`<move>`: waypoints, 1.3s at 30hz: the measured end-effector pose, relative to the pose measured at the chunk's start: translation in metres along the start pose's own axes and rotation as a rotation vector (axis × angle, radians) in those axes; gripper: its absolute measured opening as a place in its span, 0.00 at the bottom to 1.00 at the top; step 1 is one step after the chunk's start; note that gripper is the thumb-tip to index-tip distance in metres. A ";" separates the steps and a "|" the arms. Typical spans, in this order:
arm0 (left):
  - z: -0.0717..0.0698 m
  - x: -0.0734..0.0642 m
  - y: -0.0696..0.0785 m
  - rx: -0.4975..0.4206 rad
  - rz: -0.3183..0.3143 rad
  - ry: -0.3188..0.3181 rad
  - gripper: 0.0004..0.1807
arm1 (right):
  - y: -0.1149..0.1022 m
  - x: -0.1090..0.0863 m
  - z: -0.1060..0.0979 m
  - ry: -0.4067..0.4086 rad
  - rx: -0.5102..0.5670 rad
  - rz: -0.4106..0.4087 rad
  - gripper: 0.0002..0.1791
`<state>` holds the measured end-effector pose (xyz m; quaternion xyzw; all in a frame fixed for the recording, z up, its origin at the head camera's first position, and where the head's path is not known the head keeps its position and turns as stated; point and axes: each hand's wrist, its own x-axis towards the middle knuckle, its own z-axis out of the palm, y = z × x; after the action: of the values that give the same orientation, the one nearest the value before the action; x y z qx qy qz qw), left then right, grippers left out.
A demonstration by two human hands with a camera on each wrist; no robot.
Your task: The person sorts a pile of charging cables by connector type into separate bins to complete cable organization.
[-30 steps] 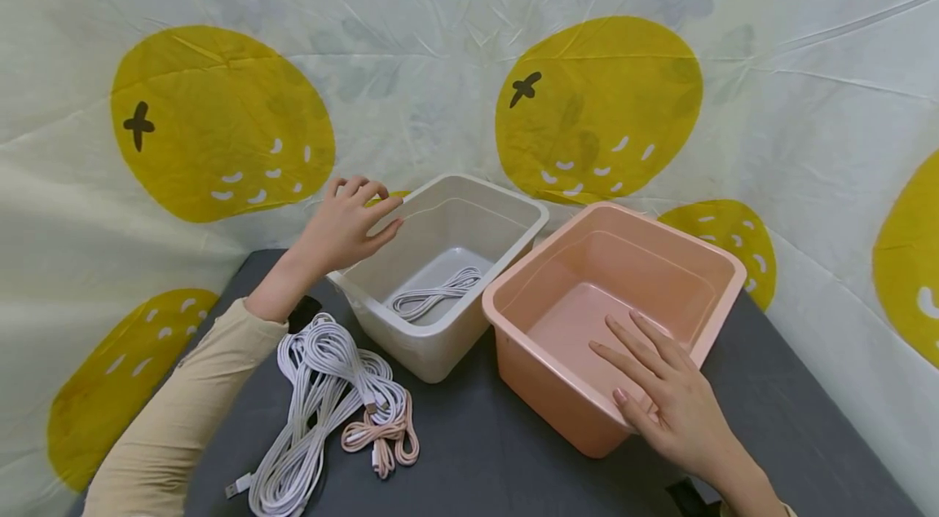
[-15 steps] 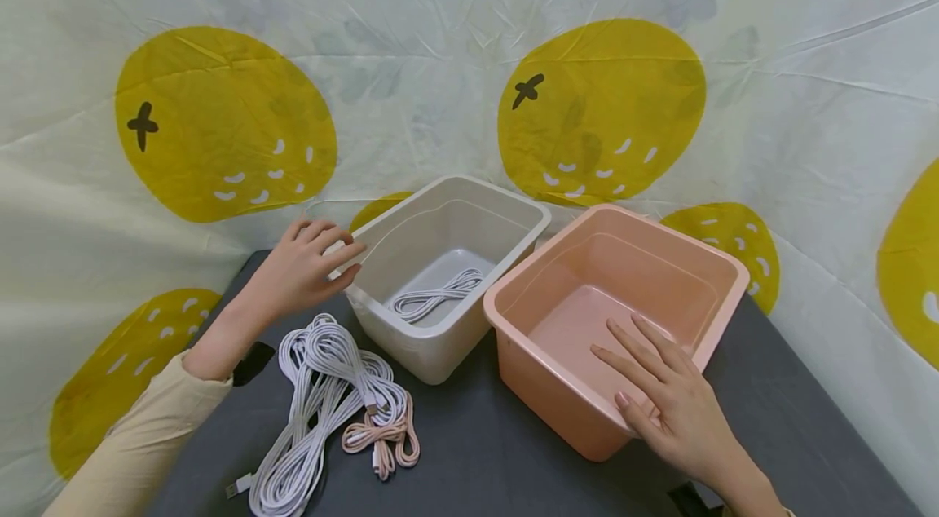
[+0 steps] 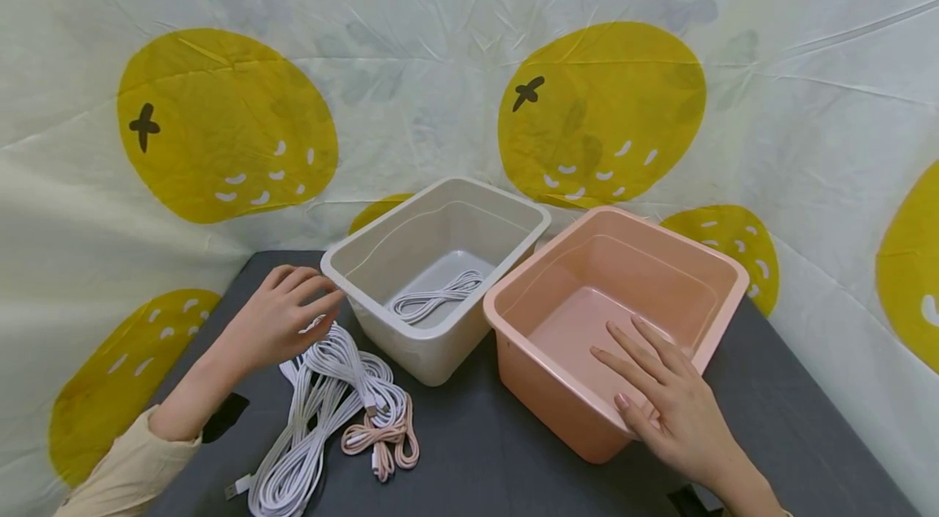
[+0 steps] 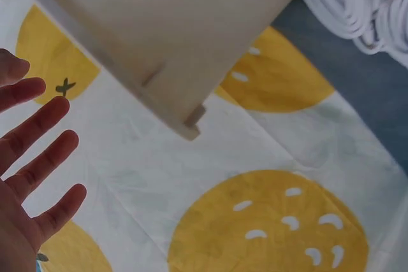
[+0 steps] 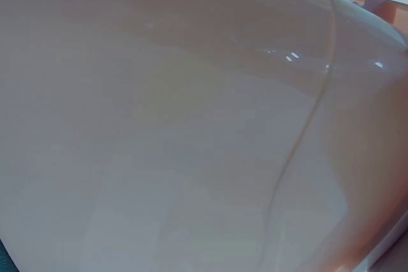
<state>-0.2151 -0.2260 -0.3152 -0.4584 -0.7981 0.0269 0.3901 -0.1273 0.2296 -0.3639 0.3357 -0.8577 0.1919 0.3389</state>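
The left wrist view bares the left hand (image 3: 282, 320), spread, holding nothing; in the head view it blocks some white cables (image 3: 299, 444) on the bench (image 3: 506, 472). The right hand (image 3: 671, 403), straight-fingered, empty, overlaps the pink tub (image 3: 546, 399); a white coil (image 3: 440, 295) lies in the beige tub (image 3: 421, 355).

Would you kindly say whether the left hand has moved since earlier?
Yes: relative to the pale bin, the left hand has moved down and leftward in the head view, toward the piled white cables.
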 end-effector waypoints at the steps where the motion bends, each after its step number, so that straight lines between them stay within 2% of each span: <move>1: 0.000 -0.003 0.002 0.001 0.002 -0.004 0.25 | 0.000 0.000 0.000 0.000 0.000 0.000 0.23; 12: 0.009 -0.032 0.023 0.002 -0.011 -0.019 0.24 | -0.003 -0.001 -0.002 -0.028 -0.006 0.020 0.22; 18: 0.016 -0.045 0.033 0.003 0.008 -0.018 0.24 | -0.002 0.000 -0.002 -0.005 -0.010 0.001 0.24; 21: 0.019 -0.051 0.036 0.012 0.007 -0.040 0.25 | -0.002 0.000 -0.001 -0.001 -0.013 -0.002 0.24; 27: 0.029 -0.061 0.038 0.008 0.009 -0.064 0.25 | -0.002 0.000 -0.001 -0.001 -0.010 0.004 0.24; 32: 0.043 -0.068 0.039 -0.004 0.041 -0.067 0.25 | -0.002 0.000 -0.002 -0.010 -0.009 0.015 0.23; 39: 0.061 -0.082 0.035 -0.027 0.087 -0.141 0.26 | -0.002 0.001 -0.001 -0.006 -0.007 0.011 0.24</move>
<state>-0.2069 -0.2487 -0.4202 -0.4949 -0.8032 0.0656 0.3251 -0.1260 0.2287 -0.3626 0.3305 -0.8611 0.1896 0.3366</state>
